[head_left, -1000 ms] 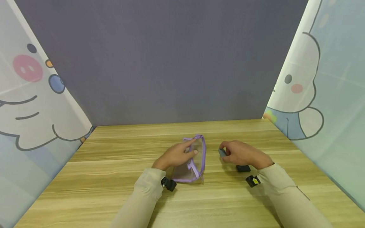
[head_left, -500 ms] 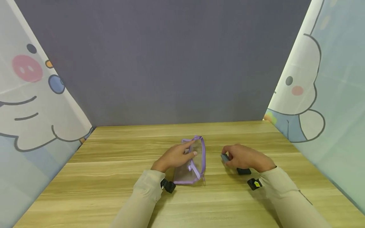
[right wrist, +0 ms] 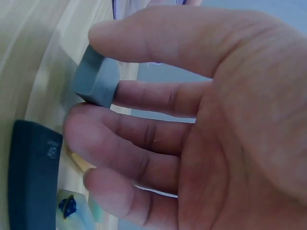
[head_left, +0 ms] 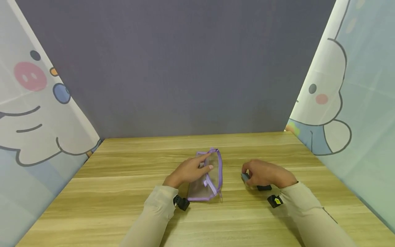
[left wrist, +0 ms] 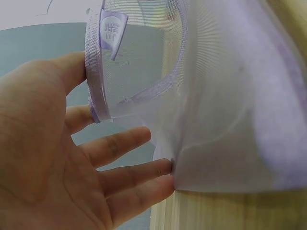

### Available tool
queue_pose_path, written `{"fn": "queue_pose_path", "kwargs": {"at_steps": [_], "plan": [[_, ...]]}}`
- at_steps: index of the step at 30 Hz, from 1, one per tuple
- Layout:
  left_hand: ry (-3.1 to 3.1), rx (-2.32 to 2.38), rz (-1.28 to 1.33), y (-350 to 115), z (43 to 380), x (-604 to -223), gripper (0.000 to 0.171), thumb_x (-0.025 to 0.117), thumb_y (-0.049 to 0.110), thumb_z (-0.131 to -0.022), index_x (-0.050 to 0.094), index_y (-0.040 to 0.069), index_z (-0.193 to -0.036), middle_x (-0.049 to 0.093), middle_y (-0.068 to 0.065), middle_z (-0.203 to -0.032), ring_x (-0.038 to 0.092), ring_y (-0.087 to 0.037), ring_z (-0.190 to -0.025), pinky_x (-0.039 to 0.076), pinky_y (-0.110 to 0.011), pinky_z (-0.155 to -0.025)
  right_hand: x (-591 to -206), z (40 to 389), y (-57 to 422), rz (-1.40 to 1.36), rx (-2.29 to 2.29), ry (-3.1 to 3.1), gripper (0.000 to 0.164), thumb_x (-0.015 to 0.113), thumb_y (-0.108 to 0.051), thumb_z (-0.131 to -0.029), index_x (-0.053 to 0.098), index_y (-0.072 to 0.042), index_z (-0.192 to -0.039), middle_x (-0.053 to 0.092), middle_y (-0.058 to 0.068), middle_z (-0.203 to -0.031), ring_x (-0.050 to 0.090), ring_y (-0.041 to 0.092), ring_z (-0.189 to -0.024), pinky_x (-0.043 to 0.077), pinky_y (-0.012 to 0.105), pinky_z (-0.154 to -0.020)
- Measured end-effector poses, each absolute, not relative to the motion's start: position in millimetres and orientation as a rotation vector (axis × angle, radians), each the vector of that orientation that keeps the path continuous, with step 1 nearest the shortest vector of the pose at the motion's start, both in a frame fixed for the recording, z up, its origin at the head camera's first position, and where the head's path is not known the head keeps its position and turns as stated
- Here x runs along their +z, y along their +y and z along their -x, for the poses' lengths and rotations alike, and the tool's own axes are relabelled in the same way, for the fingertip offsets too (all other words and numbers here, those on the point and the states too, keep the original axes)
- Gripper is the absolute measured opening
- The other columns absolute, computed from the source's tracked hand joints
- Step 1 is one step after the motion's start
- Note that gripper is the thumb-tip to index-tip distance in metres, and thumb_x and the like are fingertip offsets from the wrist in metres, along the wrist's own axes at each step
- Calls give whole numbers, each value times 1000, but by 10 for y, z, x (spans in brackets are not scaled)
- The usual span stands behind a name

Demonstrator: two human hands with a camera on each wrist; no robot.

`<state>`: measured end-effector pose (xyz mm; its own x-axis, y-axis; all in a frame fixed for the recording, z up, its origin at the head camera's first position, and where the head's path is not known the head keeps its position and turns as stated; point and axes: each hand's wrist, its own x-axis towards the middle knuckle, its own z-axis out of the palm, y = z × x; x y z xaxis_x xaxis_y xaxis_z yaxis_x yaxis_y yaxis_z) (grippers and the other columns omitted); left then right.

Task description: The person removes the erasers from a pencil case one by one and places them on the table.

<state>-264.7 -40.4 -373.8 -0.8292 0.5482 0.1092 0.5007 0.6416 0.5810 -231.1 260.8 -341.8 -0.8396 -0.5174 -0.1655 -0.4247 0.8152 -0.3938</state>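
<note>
A purple-trimmed mesh zipper pouch (head_left: 199,190) lies on the wooden table, its mouth spread. My left hand (head_left: 189,169) rests on it, index finger and thumb stretched apart along the zipper edge. In the left wrist view, two fingers pass behind the zipper band (left wrist: 94,72) while the other fingers reach toward the mesh (left wrist: 216,167). To the right, my right hand (head_left: 262,172) pinches a small grey eraser (right wrist: 96,79) between thumb and fingers, close over the table. Beside that hand lies a dark eraser (right wrist: 33,177) marked 4B, partly covered in the head view (head_left: 264,188).
Near the 4B eraser, the right wrist view shows a pale block (right wrist: 72,211) with a dark blue planet print, with a green edge beside it. A dark grey panel (head_left: 197,68) stands behind the table (head_left: 123,212); cartoon-printed curtains (head_left: 355,103) flank it.
My right hand has drawn slightly nearer to me and toward the dark eraser, with the grey eraser still pinched. The left hand and pouch have hardly moved.
</note>
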Motion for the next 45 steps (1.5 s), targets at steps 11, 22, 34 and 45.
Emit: {"fn": "queue_pose_path", "kwargs": {"at_steps": [11, 22, 34, 45], "plan": [[2768, 975, -883, -421, 2647, -3753, 64, 52, 54, -101, 36, 29, -157, 56, -5, -143, 61, -26, -117, 49, -48, -95, -3427, 2286, 2622, 696, -472, 2757, 26, 81, -12, -81, 67, -13, -103, 56, 1, -97, 56, 11, -79, 48, 32, -67], [2769, 1008, -875, -449, 2642, -3766, 58, 51, 56, -100, 40, 37, -154, 53, -6, -146, 62, -28, -119, 50, -46, -95, -3453, 2284, 2607, 695, -426, 2771, 27, 81, -11, -79, 69, -14, -102, 55, 1, -98, 54, 12, -80, 48, 32, -68], [2739, 1047, -858, -451, 2636, -3757, 57, 50, 58, -100, 41, 40, -153, 51, -5, -148, 60, -24, -122, 48, -48, -98, -3451, 2256, 2597, 646, -445, 2780, 25, 81, -12, -79, 67, -17, -100, 52, 1, -98, 51, 14, -81, 46, 33, -67], [2767, 1042, -883, -431, 2657, -3761, 54, 53, 55, -100, 44, 39, -151, 51, -3, -148, 60, -28, -122, 47, -48, -99, -3428, 2258, 2605, 637, -444, 2773, 32, 81, -15, -81, 68, -12, -110, 55, 0, -100, 56, 12, -83, 50, 36, -72]]}}
